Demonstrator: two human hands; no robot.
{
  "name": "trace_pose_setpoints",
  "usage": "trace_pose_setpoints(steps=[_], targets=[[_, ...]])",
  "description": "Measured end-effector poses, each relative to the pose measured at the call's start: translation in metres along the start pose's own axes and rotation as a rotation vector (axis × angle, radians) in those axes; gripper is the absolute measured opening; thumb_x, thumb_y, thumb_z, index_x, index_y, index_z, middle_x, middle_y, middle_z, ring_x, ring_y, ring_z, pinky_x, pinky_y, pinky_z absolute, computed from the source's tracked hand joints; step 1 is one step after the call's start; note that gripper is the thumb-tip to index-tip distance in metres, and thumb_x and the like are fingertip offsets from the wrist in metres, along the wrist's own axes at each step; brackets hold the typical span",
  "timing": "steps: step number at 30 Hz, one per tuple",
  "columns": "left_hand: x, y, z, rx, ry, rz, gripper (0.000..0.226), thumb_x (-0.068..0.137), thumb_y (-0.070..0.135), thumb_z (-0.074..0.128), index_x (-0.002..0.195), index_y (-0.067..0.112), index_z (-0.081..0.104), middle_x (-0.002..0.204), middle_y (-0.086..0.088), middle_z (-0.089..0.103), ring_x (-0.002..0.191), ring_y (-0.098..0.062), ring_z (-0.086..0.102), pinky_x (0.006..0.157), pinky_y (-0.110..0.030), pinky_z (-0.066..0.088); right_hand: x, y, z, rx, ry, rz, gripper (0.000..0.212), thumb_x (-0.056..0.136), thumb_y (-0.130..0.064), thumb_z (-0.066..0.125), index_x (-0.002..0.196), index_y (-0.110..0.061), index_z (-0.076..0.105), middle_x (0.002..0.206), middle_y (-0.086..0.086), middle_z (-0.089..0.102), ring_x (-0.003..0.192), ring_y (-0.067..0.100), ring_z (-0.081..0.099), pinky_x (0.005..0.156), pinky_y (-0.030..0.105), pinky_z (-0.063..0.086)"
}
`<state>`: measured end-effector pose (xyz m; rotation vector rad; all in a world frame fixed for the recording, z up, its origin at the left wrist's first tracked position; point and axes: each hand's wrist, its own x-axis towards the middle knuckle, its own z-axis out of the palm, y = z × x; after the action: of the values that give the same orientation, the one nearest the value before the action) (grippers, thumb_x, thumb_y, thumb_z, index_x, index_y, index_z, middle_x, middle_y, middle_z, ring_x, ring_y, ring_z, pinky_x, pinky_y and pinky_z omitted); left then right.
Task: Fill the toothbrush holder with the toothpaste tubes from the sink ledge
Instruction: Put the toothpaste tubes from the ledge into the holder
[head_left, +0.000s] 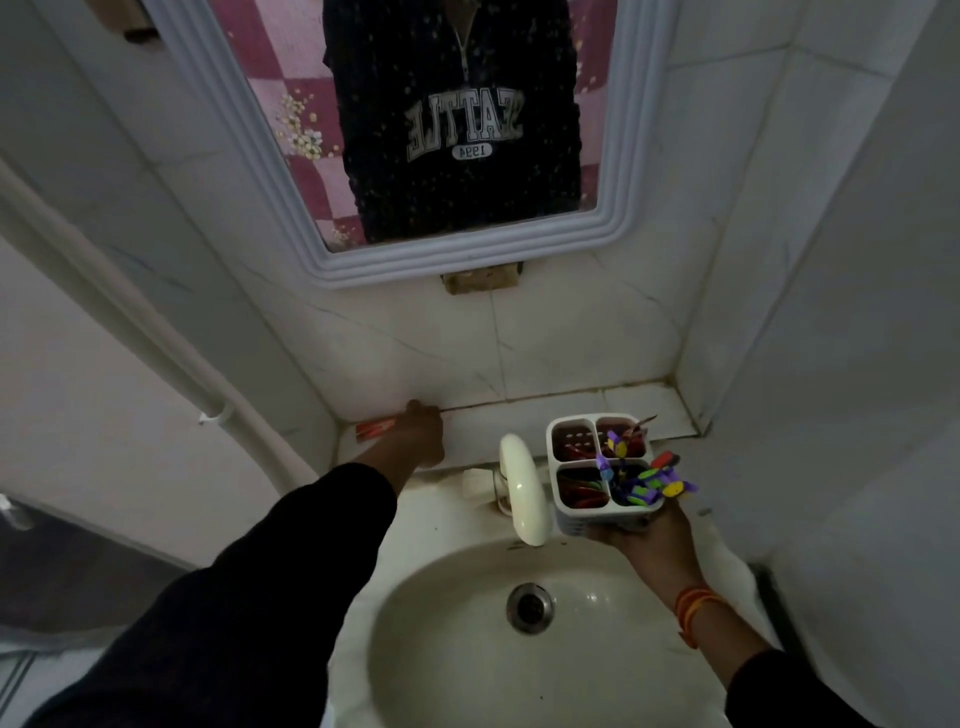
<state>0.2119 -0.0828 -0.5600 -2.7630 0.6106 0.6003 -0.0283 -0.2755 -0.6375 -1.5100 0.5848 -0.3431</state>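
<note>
My right hand (649, 535) holds a white four-compartment toothbrush holder (571, 519) from below, above the right side of the sink. Colourful toothbrushes (644, 480) fill its near-right compartment, and red items lie in the others. My left hand (421, 431) reaches to the left end of the tiled sink ledge (519, 415) and rests on a red toothpaste tube (374, 430) lying flat there. My fingers cover the tube's right end, so whether they grip it is hidden.
A cream tap (524, 493) juts over the basin (441, 649) between my hands. A white-framed mirror (613, 197) hangs above the ledge. Tiled walls close in on the right, and a white pipe (130, 322) runs along the left wall.
</note>
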Motion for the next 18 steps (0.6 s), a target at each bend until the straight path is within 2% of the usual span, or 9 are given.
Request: trace_pose_setpoints(steps=[3,6,8,11,12,14,15,16,18], targets=[[0.022,-0.013,0.019,-0.022,0.064,-0.008,0.055,0.089,0.008,0.054,0.142,0.003,0.043,0.139,-0.020,0.047,0.129,-0.038,0.056,0.107,-0.042,0.047,-0.001,0.002,-0.001,-0.035,0.020,0.013,0.068,0.052,0.018,0.087,0.104,-0.021,0.066,0.100,-0.004,0.071,0.096,0.008,0.067,0.060,0.013,0.056],[0.031,-0.023,0.031,-0.025,0.126,-0.001,0.038,0.094,0.011,0.049,0.132,0.009,0.055,0.137,-0.014,0.051,0.123,-0.034,0.056,0.102,-0.043,0.049,-0.001,0.005,-0.003,0.018,-0.006,0.039,0.071,0.035,-0.022,0.101,0.098,-0.037,0.071,0.100,-0.006,0.076,0.104,0.023,0.068,0.073,0.042,0.062],[0.019,-0.024,0.030,-0.040,0.191,0.000,0.030,0.101,0.017,0.047,0.129,0.011,0.057,0.133,-0.015,0.047,0.117,-0.035,0.057,0.095,-0.044,0.047,-0.002,0.006,-0.003,0.063,0.001,0.081,0.075,0.030,-0.038,0.100,0.100,-0.037,0.071,0.105,-0.002,0.075,0.103,0.025,0.068,0.079,0.054,0.060],[0.015,-0.031,0.033,0.008,0.240,0.027,0.033,0.105,0.027,0.042,0.135,0.017,0.052,0.127,-0.013,0.056,0.118,-0.033,0.054,0.092,-0.042,0.048,-0.006,-0.007,0.000,-0.049,0.038,0.130,0.054,0.053,-0.029,0.096,0.099,-0.021,0.068,0.093,0.008,0.073,0.087,0.019,0.069,0.085,0.053,0.058],[0.016,-0.033,0.033,0.013,0.251,0.048,0.033,0.104,0.029,0.040,0.134,0.019,0.052,0.123,-0.011,0.060,0.118,-0.033,0.052,0.091,-0.042,0.049,-0.006,-0.008,0.001,-0.037,0.031,0.113,0.059,0.049,-0.033,0.097,0.098,-0.020,0.067,0.094,0.008,0.072,0.086,0.019,0.069,0.086,0.054,0.057],[0.017,-0.036,0.030,-0.042,0.305,0.125,0.035,0.104,0.032,0.039,0.134,0.022,0.053,0.118,-0.008,0.064,0.115,-0.034,0.052,0.088,-0.042,0.051,-0.005,-0.010,0.000,0.030,-0.007,0.104,0.086,0.029,-0.045,0.099,0.103,-0.018,0.064,0.105,0.009,0.069,0.093,0.027,0.067,0.083,0.061,0.055],[0.015,-0.036,0.025,-0.099,0.321,0.171,0.037,0.104,0.035,0.038,0.136,0.024,0.053,0.118,-0.008,0.062,0.111,-0.033,0.054,0.087,-0.041,0.052,-0.005,-0.005,-0.001,0.053,-0.013,0.111,0.091,0.025,-0.043,0.100,0.105,-0.017,0.064,0.108,0.011,0.068,0.095,0.030,0.067,0.083,0.063,0.054],[0.010,-0.032,0.019,-0.175,0.313,0.218,0.039,0.105,0.039,0.037,0.138,0.026,0.052,0.119,-0.008,0.059,0.105,-0.032,0.058,0.085,-0.039,0.052,-0.008,-0.006,-0.004,0.044,-0.042,0.071,0.084,0.032,-0.035,0.101,0.105,-0.016,0.065,0.106,0.010,0.069,0.093,0.027,0.067,0.083,0.062,0.054],[-0.003,-0.020,-0.003,-0.279,0.251,0.321,0.042,0.105,0.045,0.038,0.141,0.027,0.052,0.117,-0.007,0.055,0.092,-0.028,0.063,0.081,-0.036,0.054,-0.009,-0.014,-0.001,-0.183,0.006,0.102,0.055,0.054,-0.019,0.096,0.101,-0.015,0.067,0.094,0.006,0.072,0.084,0.020,0.069,0.087,0.052,0.057]])
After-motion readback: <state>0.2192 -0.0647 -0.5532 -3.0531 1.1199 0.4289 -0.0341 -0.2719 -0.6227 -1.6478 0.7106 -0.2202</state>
